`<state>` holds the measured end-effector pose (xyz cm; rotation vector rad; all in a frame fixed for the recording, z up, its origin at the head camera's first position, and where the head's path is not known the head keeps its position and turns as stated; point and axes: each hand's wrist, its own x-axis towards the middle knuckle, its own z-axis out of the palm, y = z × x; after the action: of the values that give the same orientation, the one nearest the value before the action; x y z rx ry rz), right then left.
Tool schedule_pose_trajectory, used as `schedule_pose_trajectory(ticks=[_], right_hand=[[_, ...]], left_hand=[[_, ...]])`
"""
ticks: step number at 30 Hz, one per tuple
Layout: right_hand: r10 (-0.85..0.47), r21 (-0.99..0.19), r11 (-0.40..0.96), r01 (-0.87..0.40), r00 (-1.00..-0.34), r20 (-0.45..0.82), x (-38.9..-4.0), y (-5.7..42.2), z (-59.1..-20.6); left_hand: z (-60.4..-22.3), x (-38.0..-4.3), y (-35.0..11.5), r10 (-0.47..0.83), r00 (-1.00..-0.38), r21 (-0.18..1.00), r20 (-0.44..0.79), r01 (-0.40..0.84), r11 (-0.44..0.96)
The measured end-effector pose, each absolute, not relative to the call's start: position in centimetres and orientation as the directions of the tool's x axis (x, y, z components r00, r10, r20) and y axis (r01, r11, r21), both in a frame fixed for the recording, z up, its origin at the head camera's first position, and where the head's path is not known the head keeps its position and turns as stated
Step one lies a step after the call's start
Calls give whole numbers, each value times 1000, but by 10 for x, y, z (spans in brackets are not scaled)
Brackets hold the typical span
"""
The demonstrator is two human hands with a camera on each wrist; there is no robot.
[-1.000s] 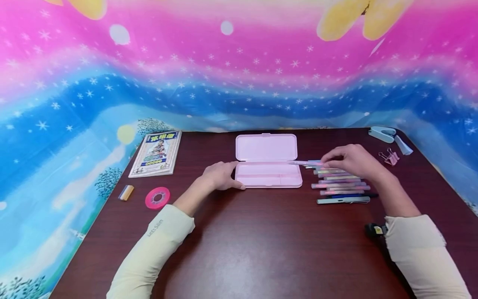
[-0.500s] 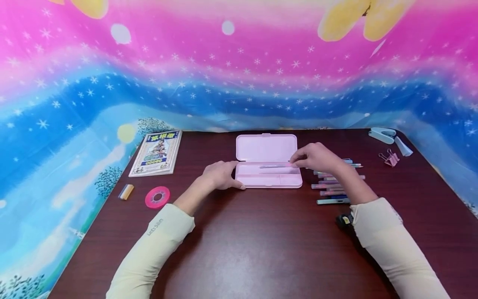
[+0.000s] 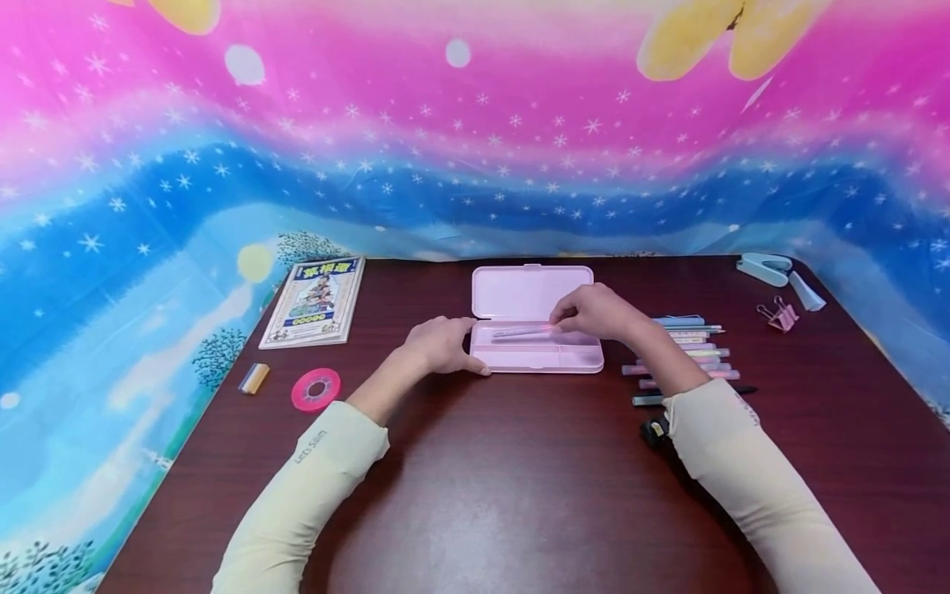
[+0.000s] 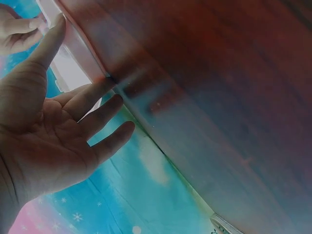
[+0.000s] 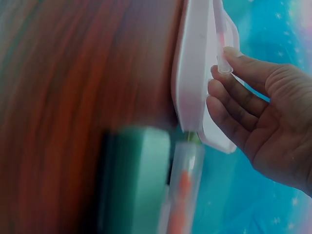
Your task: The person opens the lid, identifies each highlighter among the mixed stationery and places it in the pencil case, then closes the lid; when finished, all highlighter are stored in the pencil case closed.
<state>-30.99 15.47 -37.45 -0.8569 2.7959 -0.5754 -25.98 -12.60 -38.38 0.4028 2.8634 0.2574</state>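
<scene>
An open pink pencil case (image 3: 512, 360) lies on the table with its lid raised at the back. My left hand (image 3: 443, 346) rests at its left end, thumb on the front corner; in the left wrist view the fingers (image 4: 105, 117) are fairly straight and spread. Thumb and forefinger of my right hand (image 3: 597, 312) pinch the right end of a slim pen with a translucent barrel (image 3: 519, 332). That pen lies lengthwise over the case's long rear compartment. In the right wrist view its clear end (image 5: 223, 63) shows between the fingertips.
Several pens and markers (image 3: 712, 353) lie in a row right of the case, partly under the right forearm. A stapler (image 3: 764, 268), a small tube (image 3: 806, 291) and a pink binder clip (image 3: 779, 315) stand back right. At left are a book (image 3: 315, 305), an eraser (image 3: 255, 379) and pink tape (image 3: 316, 389).
My right hand has carried the pen leftward from beside the row of pens to over the case's rear compartment. The left hand has stayed at the case's left end.
</scene>
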Motion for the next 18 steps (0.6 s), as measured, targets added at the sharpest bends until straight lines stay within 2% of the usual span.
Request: schedule_pose_trajectory(ticks=[9,18], right_hand=[[-620,-397,734,-551,-782,-63,-312,134,-380],[-622,-393,743,-541,-775,-110,-313,124,-381]], left_hand=[[-383,-259,-124,282,-936,208,-212,239,949],[-382,-260,-124,285,-933,222,-218,237,946]])
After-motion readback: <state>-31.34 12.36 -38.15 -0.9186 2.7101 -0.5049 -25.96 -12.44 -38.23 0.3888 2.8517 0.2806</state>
